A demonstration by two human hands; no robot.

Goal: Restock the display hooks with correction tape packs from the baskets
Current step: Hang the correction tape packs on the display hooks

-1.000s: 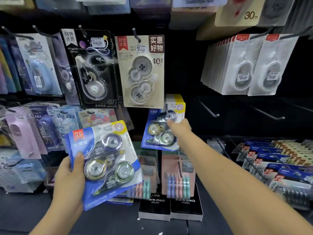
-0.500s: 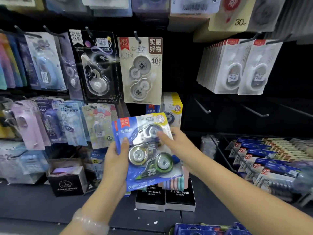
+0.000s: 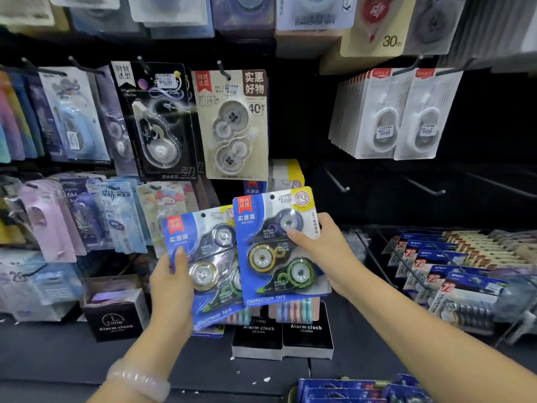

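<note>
- The left hand [image 3: 171, 282] grips a blue correction tape pack [image 3: 203, 266] by its left edge, thumb pressed on the front.
- The right hand [image 3: 322, 251] pinches a second blue pack [image 3: 276, 248] at its right side, thumb on the top dispenser; this pack overlaps the right part of the first one.
- Both packs are held upright in front of the display, below a beige pack [image 3: 232, 123] hanging on a hook.
- Matching packs [image 3: 287, 174] hang just behind the raised one.
- Bare hooks [image 3: 337, 181] stick out to the right.
- More blue packs [image 3: 348, 388] lie at the bottom edge.
- Two black alarm clock boxes [image 3: 283, 337] stand on the shelf under the hands.
</note>
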